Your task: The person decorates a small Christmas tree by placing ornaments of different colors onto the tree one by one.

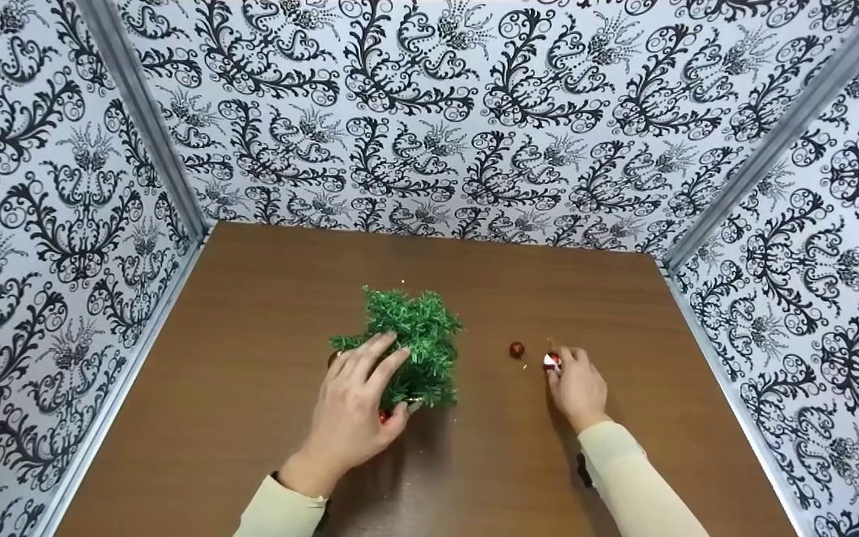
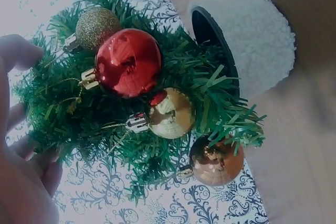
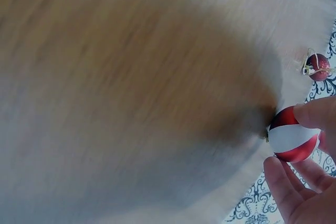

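Bauble sits pinched in our right hand, centre-right; tree stands centre-left, by our spread left hand.

No readable text, labels, brands, numbers or signs in any view.
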`<action>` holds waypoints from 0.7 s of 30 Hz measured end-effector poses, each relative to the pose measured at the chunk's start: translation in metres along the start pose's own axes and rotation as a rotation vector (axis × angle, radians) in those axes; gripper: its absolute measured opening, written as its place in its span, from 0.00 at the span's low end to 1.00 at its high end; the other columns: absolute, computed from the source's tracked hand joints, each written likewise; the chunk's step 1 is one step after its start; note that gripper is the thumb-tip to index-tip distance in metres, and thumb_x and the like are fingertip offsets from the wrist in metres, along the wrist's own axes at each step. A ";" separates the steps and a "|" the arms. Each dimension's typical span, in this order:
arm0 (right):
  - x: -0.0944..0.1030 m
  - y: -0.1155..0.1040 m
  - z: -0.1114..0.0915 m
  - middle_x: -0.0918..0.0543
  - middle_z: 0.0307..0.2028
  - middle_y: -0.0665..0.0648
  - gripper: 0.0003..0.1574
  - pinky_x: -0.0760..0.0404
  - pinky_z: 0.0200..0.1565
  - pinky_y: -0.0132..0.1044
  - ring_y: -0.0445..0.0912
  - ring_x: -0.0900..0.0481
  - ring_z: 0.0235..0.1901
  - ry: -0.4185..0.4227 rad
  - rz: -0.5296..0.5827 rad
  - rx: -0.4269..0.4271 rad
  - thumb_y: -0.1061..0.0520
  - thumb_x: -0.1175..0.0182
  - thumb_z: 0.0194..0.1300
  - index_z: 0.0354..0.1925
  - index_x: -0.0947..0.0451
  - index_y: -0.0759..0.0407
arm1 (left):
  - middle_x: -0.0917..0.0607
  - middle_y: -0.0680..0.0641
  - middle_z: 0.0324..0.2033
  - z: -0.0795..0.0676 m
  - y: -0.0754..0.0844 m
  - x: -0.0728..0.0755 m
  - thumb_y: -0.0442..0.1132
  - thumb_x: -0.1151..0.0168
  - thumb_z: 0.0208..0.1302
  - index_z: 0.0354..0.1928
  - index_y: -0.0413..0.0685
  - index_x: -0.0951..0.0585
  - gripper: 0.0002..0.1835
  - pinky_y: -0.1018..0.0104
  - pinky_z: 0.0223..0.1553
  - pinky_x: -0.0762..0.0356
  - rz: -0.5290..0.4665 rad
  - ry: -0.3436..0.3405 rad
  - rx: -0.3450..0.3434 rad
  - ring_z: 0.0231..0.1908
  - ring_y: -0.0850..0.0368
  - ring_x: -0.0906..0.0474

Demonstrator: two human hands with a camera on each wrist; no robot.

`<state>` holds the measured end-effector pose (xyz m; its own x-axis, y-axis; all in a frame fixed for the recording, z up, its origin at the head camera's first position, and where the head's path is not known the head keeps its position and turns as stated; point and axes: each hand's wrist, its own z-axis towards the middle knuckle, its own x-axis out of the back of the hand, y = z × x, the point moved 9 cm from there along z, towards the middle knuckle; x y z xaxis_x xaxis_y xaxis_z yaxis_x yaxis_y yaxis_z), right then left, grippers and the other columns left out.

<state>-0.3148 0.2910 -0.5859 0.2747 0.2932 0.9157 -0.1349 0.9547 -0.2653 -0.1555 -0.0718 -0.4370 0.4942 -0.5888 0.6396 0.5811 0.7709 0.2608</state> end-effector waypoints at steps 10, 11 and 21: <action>0.001 -0.001 -0.002 0.22 0.50 0.64 0.27 0.21 0.32 0.62 0.65 0.18 0.35 0.043 0.001 0.024 0.58 0.29 0.57 0.56 0.21 0.57 | 0.28 0.46 0.67 -0.003 -0.006 0.005 0.36 0.34 0.42 0.64 0.50 0.24 0.38 0.47 0.62 0.34 -0.013 0.018 -0.010 0.65 0.48 0.31; 0.001 -0.001 -0.001 0.22 0.50 0.64 0.27 0.21 0.32 0.62 0.66 0.18 0.36 0.044 0.006 0.029 0.58 0.29 0.57 0.56 0.21 0.57 | 0.28 0.46 0.67 -0.003 -0.006 0.006 0.36 0.35 0.42 0.64 0.50 0.24 0.38 0.47 0.62 0.35 -0.013 0.017 -0.008 0.66 0.49 0.32; 0.001 0.000 -0.002 0.22 0.51 0.63 0.27 0.21 0.33 0.61 0.65 0.18 0.37 0.022 0.019 0.009 0.58 0.30 0.58 0.56 0.21 0.57 | 0.28 0.46 0.67 -0.007 -0.010 0.008 0.32 0.41 0.40 0.64 0.48 0.24 0.39 0.45 0.62 0.35 -0.019 0.009 0.010 0.67 0.47 0.33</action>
<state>-0.3128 0.2917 -0.5852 0.2925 0.3125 0.9038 -0.1485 0.9485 -0.2799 -0.1530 -0.0857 -0.4392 0.4888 -0.6054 0.6282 0.5842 0.7619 0.2797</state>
